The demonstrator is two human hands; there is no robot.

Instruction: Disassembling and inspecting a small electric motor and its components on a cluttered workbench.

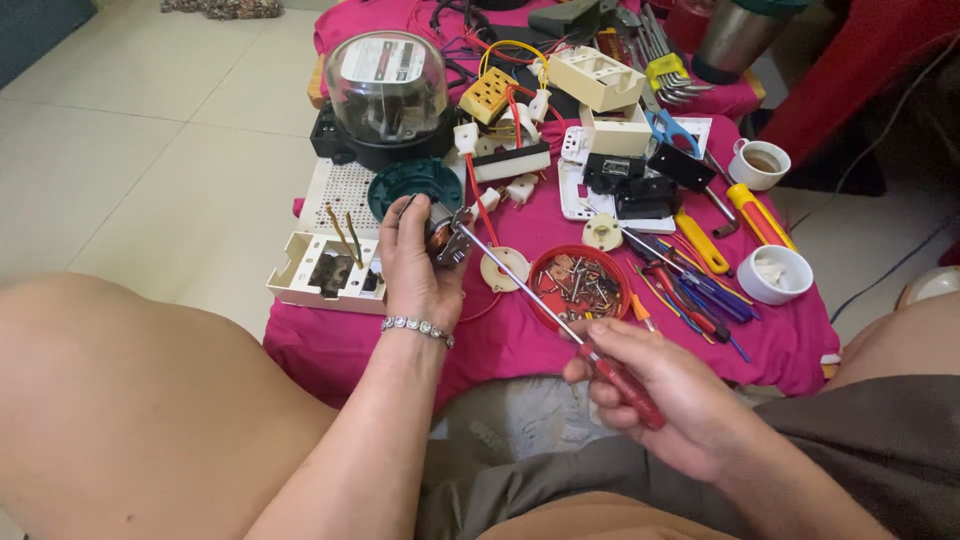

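Pale floor tiles (150, 150) surrounded a low table (520, 340) draped in magenta cloth and crowded with electrical parts. Largest item: a meter (387, 95) under a clear dome, standing at the far left of the table, near a white perforated panel (340, 190) and an open white box (320, 270) with wires sticking up. A red dish (578, 283) of screws sat centre, probably kept there within reach of both hands. Two white cups (780, 273) stood at the right, beside loose screwdrivers (700, 285) with yellow, blue and red handles.

Left hand (415, 265) held a small part (447, 238) above the near table edge, just in front of a teal disc (412, 183); fingers clamped around it, likely to steady it against turning. Part looked metallic with a coppery-brown core; finer detail could not be made out.

Right hand (650, 390) was closed on the red handle of a long screwdriver (520, 290). Shaft ran diagonally over the dish, tip touching the part, apparently lined up with a fastener.
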